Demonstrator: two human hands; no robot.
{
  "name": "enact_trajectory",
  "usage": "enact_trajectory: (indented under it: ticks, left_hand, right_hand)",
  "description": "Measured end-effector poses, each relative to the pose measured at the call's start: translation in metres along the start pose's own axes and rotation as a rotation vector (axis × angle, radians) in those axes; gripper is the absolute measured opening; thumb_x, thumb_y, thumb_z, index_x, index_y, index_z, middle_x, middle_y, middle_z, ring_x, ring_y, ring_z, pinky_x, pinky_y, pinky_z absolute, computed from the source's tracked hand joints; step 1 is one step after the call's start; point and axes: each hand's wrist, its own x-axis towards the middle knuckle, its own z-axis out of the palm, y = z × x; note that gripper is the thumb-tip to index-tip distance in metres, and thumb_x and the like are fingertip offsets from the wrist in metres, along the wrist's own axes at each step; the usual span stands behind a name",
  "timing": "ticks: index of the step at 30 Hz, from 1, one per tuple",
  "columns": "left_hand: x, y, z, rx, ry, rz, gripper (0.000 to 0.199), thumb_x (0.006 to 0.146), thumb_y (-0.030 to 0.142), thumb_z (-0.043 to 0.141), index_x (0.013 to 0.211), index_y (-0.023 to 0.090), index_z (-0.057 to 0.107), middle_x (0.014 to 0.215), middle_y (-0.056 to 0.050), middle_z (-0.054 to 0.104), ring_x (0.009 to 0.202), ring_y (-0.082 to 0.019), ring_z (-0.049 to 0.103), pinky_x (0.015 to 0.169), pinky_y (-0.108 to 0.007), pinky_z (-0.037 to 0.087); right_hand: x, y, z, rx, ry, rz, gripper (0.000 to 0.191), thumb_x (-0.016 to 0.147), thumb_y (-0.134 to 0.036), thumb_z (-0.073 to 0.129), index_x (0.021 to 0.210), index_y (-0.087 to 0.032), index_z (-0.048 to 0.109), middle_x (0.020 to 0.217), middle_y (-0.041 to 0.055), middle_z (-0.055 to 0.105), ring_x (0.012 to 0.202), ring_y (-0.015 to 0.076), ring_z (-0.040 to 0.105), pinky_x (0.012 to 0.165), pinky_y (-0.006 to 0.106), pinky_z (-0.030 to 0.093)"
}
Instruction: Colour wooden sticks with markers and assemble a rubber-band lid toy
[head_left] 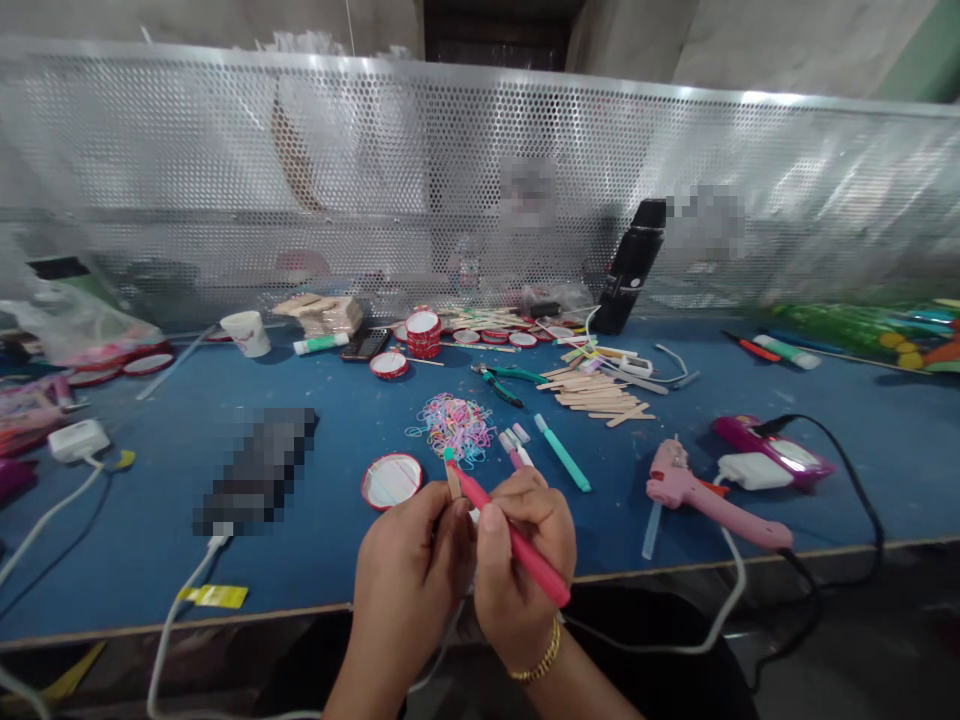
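Observation:
Between the fingertips of my left hand is a small wooden craft stick, held upright, its top end coloured teal. My right hand grips a pinkish-red marker like a pen, its tip at the stick just below the teal end. Beyond my hands lies a heap of pastel rubber bands. A round red-rimmed disc rests left of the stick. Right of the heap are a teal marker and a pinkish marker. Farther back, several plain craft sticks are piled loosely.
A pink glue gun lies at right near the table edge, its cord trailing. At left, a phone is plugged into a white cable. Teal-handled pliers, a paper cup and a black bottle stand toward the perforated metal screen.

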Motion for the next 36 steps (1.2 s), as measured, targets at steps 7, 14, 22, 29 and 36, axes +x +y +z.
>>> enact_trajectory:
  ticks: [7, 14, 22, 29, 36]
  left_hand:
    - [-0.0005, -0.0002, 0.0001, -0.002, 0.007, 0.001, 0.029, 0.103, 0.033, 0.049, 0.080, 0.022, 0.063, 0.070, 0.002, 0.068, 0.061, -0.014, 0.056, 0.059, -0.025, 0.036]
    - [-0.0009, -0.0030, 0.0014, 0.029, 0.008, 0.003, 0.034, 0.104, 0.036, 0.050, 0.074, 0.023, 0.058, 0.064, 0.003, 0.062, 0.058, -0.014, 0.052, 0.056, -0.027, 0.032]
    - [-0.0025, -0.0012, 0.0002, -0.015, -0.022, -0.021, 0.031, 0.105, 0.036, 0.048, 0.081, 0.022, 0.063, 0.071, 0.002, 0.067, 0.062, -0.015, 0.055, 0.060, -0.027, 0.035]
    - [-0.0012, -0.0023, 0.0007, -0.024, -0.024, -0.027, 0.030, 0.104, 0.036, 0.048, 0.086, 0.023, 0.067, 0.076, 0.001, 0.072, 0.066, -0.015, 0.060, 0.062, -0.027, 0.037]
    - [-0.0017, -0.0040, 0.0013, 0.015, 0.006, -0.004, 0.034, 0.103, 0.037, 0.050, 0.074, 0.022, 0.059, 0.064, 0.003, 0.063, 0.058, -0.013, 0.052, 0.056, -0.026, 0.032]
  right_hand:
    - [0.0007, -0.0007, 0.0000, -0.022, -0.014, -0.013, 0.010, 0.098, -0.016, 0.055, 0.092, -0.024, 0.053, 0.076, -0.0053, 0.060, 0.067, 0.0137, 0.062, 0.088, 0.043, 0.052]
    - [-0.0008, 0.0000, 0.0005, 0.002, 0.052, 0.016, 0.013, 0.099, -0.014, 0.054, 0.090, -0.023, 0.052, 0.076, -0.0048, 0.056, 0.066, 0.0134, 0.057, 0.074, 0.036, 0.051]
    - [0.0000, -0.0011, -0.0016, -0.023, -0.019, -0.018, 0.010, 0.098, -0.016, 0.055, 0.093, -0.024, 0.053, 0.076, -0.0063, 0.059, 0.068, 0.0130, 0.064, 0.098, 0.045, 0.050]
    - [-0.0013, -0.0006, -0.0010, -0.041, -0.020, -0.006, 0.011, 0.097, -0.014, 0.056, 0.092, -0.023, 0.053, 0.077, -0.0060, 0.059, 0.068, 0.0125, 0.063, 0.094, 0.043, 0.051]
    - [-0.0024, 0.0009, 0.0002, 0.032, 0.052, 0.030, 0.014, 0.097, -0.010, 0.054, 0.091, -0.023, 0.052, 0.077, -0.0055, 0.056, 0.068, 0.0115, 0.057, 0.077, 0.033, 0.050]
